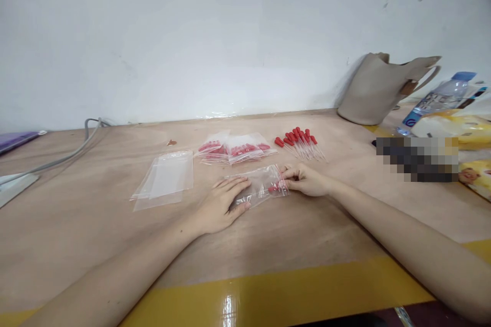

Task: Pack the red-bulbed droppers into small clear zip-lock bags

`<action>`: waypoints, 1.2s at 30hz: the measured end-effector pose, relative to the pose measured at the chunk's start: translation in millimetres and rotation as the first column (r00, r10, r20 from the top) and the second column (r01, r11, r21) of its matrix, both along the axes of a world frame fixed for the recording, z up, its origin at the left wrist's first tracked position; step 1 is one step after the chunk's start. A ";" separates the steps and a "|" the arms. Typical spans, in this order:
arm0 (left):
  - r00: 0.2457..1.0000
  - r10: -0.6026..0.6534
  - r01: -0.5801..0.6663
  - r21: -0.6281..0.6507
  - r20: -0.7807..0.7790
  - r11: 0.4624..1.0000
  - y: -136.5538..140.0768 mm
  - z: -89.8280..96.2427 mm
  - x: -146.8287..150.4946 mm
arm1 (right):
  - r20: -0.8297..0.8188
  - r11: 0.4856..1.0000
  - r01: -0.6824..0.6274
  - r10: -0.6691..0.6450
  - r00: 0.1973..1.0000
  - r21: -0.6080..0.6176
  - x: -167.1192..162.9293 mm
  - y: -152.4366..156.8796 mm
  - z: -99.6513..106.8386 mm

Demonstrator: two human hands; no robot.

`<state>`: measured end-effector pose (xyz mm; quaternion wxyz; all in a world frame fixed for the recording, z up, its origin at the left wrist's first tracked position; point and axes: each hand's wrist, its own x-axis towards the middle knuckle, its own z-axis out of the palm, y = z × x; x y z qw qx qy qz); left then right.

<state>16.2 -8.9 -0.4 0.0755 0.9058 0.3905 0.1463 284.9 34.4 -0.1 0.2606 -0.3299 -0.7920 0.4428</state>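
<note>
On the table, a clear zip bag point(259, 188) with a red seal line lies between my two hands. My left hand point(222, 204) rests flat on the bag's left end, fingers stretched and apart. At the open right end, my right hand point(305, 180) has its fingertips pinched together on a dropper; its red bulb point(273, 188) shows inside the bag, and the fingers hide the rest. Behind the right hand lies a pile of droppers point(301, 142) with red bulbs and thin clear stems. Filled zip bags point(245, 149) with red bulbs inside overlap behind the bag.
Flat unfilled zip bags point(169, 176) lie left of my left hand. A grey cable point(72, 154) runs along the far left. At right stand a beige bag point(378, 89), a tilted water bottle point(437, 102) and a yellow pack point(456, 126). Yellow tape point(291, 286) lines the front edge.
</note>
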 end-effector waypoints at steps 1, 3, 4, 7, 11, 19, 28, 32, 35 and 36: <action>1.000 0.002 -0.002 -0.002 0.001 1.000 -0.3 0.0 0.1 | 0.009 0.997 0.041 -0.041 0.999 -0.063 0.6 -0.9 -0.2; 1.000 0.001 -0.001 0.002 0.008 1.000 -0.6 -0.1 0.1 | 0.034 0.966 0.141 -0.137 0.990 -0.217 3.0 -2.4 0.2; 1.000 0.000 0.000 0.005 0.011 1.000 -0.7 -0.2 0.1 | 0.032 0.942 0.178 -0.176 0.984 -0.285 4.1 -3.3 1.2; 1.000 -0.004 0.003 0.011 0.016 1.000 -0.7 -0.4 0.2 | -0.032 0.894 0.202 -0.234 0.972 -0.401 3.6 -7.7 5.7; 1.000 -0.006 0.006 0.001 0.018 1.000 -0.2 -0.6 0.4 | -0.056 0.866 0.263 -0.315 0.947 -0.426 -4.8 -15.5 8.4; 0.998 -0.021 0.021 0.003 0.055 1.000 0.3 -1.4 -0.8 | -0.002 0.819 0.393 -0.434 0.901 -0.418 -11.1 -19.8 7.7; 0.987 0.003 0.008 -0.070 0.160 0.997 -1.6 0.1 -0.2 | -0.019 0.842 0.324 -0.368 0.930 -0.431 -9.3 -18.2 3.5; 0.983 -0.014 0.027 -0.066 0.185 0.997 -1.7 -0.8 -0.6 | 0.037 0.822 0.367 -0.391 0.920 -0.436 -7.3 -12.6 2.8; 0.983 -0.032 0.046 -0.071 0.183 0.996 -1.6 0.9 -0.4 | 0.123 0.820 0.544 -0.530 0.839 -0.179 -1.8 2.2 3.6; 0.984 -0.043 0.056 -0.072 0.176 0.996 -1.6 1.9 -0.2 | 0.150 0.799 0.601 -0.593 0.791 -0.017 0.5 9.1 4.2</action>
